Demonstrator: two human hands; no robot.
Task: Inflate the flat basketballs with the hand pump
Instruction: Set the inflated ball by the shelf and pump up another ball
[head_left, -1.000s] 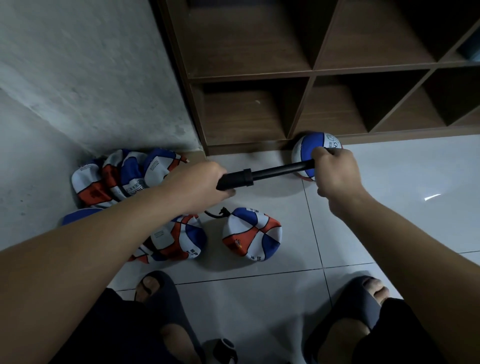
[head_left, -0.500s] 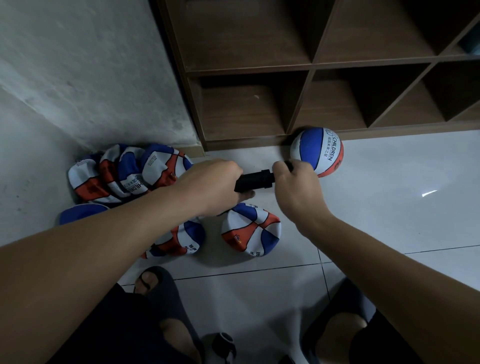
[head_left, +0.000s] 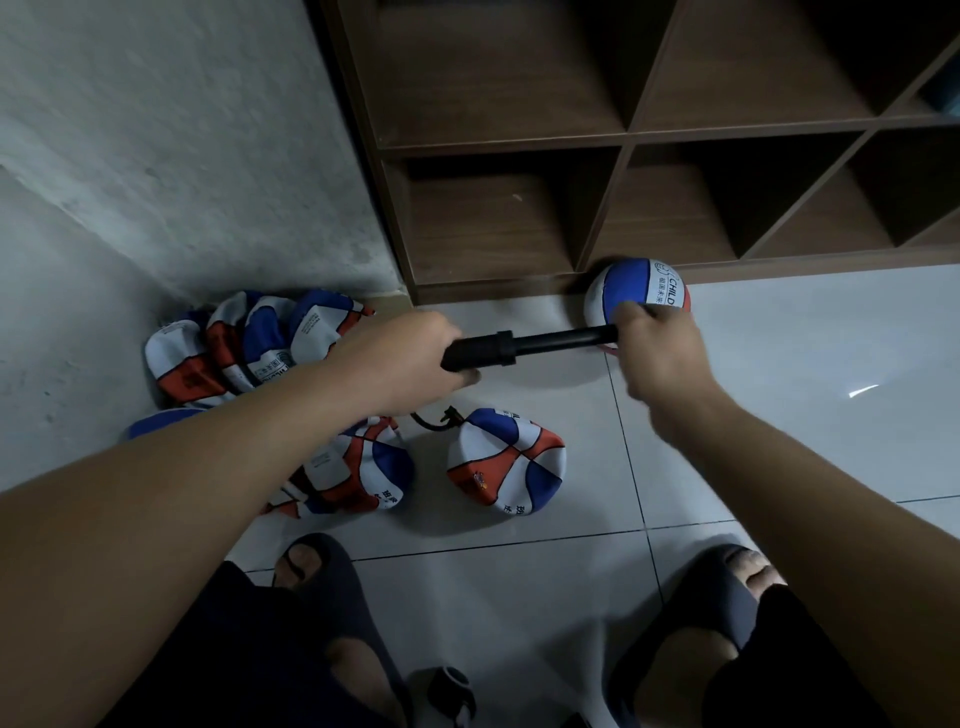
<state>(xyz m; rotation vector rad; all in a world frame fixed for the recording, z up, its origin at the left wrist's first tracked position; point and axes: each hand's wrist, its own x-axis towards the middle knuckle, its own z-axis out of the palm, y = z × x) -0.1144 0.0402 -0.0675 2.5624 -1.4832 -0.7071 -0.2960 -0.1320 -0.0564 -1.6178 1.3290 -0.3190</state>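
A black hand pump (head_left: 524, 345) lies level between my hands above the floor. My left hand (head_left: 402, 358) grips its barrel, and my right hand (head_left: 657, 351) grips the handle end with the rod drawn out. A thin black hose (head_left: 434, 420) runs from under my left hand to a crumpled flat basketball (head_left: 506, 460) in blue, white and red on the tiles. A round, inflated ball (head_left: 636, 291) sits by the shelf foot behind my right hand. More flat balls (head_left: 249, 345) are heaped at the left wall, and one flat ball (head_left: 353, 475) lies under my left forearm.
A brown wooden cubby shelf (head_left: 623, 140) stands on the floor straight ahead. A grey concrete wall (head_left: 156, 156) closes the left side. My feet in dark sandals (head_left: 727, 587) are planted on the white tiles. A small dark object (head_left: 449, 691) lies between them.
My right hand has pulled the pump handle out to the right again after pushing it in toward my left hand half a second ago. The left hand stayed put.
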